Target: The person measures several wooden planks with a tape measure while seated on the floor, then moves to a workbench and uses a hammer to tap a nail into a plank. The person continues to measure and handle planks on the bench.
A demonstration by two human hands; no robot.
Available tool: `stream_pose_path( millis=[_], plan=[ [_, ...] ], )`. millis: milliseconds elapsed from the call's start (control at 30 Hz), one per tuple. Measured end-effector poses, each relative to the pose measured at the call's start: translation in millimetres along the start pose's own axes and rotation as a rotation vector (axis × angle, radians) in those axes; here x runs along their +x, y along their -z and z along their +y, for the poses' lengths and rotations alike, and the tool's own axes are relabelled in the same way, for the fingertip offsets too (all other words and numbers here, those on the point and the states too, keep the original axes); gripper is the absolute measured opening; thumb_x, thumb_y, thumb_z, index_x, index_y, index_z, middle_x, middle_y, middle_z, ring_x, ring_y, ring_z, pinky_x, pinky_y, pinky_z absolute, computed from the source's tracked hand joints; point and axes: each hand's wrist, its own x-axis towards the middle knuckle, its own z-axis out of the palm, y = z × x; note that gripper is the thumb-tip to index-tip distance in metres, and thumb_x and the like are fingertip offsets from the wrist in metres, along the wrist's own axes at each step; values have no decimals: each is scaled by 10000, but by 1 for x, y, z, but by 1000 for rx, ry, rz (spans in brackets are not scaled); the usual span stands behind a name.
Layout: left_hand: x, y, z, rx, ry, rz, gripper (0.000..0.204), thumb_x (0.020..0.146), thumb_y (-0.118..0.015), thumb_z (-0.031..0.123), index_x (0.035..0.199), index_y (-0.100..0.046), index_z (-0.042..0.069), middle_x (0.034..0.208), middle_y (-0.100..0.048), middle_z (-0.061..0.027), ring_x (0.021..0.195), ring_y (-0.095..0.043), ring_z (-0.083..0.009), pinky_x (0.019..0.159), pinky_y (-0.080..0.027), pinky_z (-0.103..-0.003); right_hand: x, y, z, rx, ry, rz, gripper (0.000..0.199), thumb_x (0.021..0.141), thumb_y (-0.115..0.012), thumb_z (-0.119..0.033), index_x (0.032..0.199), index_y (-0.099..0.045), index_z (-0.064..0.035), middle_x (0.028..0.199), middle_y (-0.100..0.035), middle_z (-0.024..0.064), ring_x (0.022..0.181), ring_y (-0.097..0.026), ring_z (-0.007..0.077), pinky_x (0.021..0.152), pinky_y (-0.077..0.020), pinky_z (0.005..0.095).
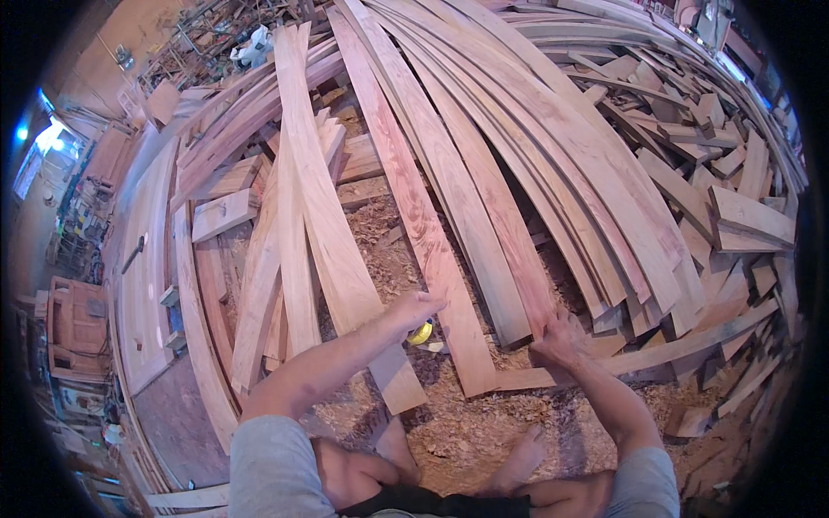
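My left hand (419, 309) is closed in a fist at the left edge of a long reddish plank (422, 226), its fingertips meeting the wood. From under this fist shows a rounded yellow case, which looks like a tape measure (420, 333); the hand hides part of it. My right hand (560, 339) is closed on the near end of another reddish plank (511, 246), fingers curled at its edge. Between these two planks lies a paler plank (455, 186) with a squared end. A twisted pale plank (332, 211) leans across the pile left of my left hand.
Wood shavings (458, 430) cover the ground around my bare feet. To the right rises a heap of short offcuts (691, 138), with a long curved strip (682, 358) lying before it. Pale panels (142, 281) with a hammer (132, 254) stand on the left.
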Motion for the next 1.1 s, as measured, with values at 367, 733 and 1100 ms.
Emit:
stream_pose_path(
  millis=[367,733,1100],
  plan=[
    [-5,6,-2,-124,-196,-43,292,985,-700,292,1098,-753,28,1037,-765,-51,954,-687,-132,859,-533,-297,-33,204,82,710,-15,43,677,703,-893,-198,1284,-609,1,1063,-700,102,919,-690,165,778,-576,337],
    [-23,36,-10,-142,-174,-67,274,991,-691,312,1029,-766,51,976,-771,-28,904,-665,-97,798,-507,-274,9,198,247,157,-599,729,286,963,-670,-128,1221,-674,-4,1089,-732,178,927,-730,334,838,-574,386],
    [-36,-5,13,-38,-201,-388,742,1012,-691,430,1549,-389,17,1181,-710,-122,1018,-691,-167,940,-542,-352,-18,137,-12,283,415,371,155,853,-775,-143,928,-704,-27,1119,-693,201,959,-671,419,861,-548,515]
  ],
)
